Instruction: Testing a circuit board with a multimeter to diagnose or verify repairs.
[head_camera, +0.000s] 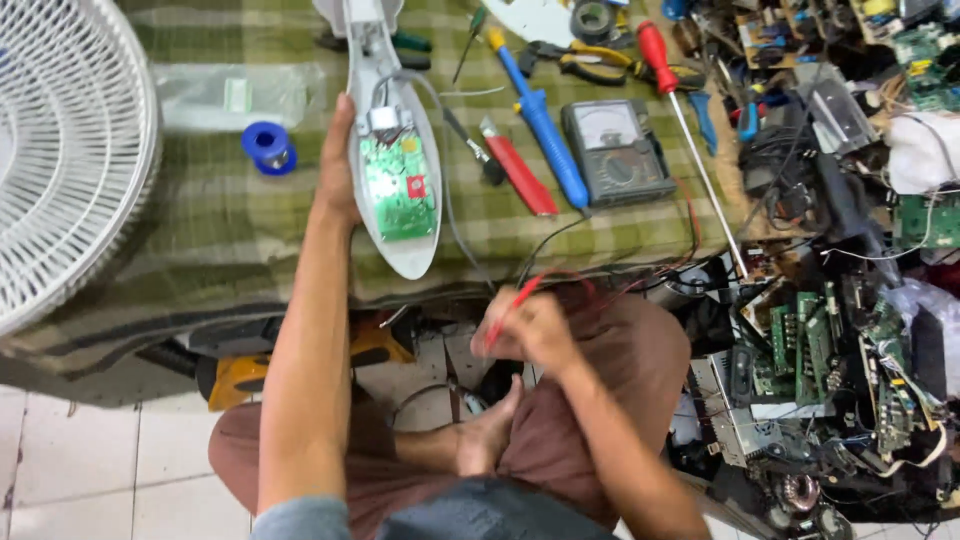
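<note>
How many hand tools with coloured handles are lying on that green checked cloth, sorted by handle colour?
Blue: 1, the soldering iron
Red: 2, the long screwdriver and the utility knife
Yellow: 1, the pliers
Green: 1, the small screwdriver
Total: 5

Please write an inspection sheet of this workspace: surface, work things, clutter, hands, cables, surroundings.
Surface: green checked cloth covering a low table.
Work things: open white housing with a green circuit board inside; red probe.
Clutter: blue soldering iron, analog meter, red screwdriver, blue solder spool.
Hands: left hand rests against the housing; right hand holds the red probe, blurred.
Cables: red and black leads run off the table edge.
Surroundings: white fan grille; pile of circuit boards on the floor.
</note>
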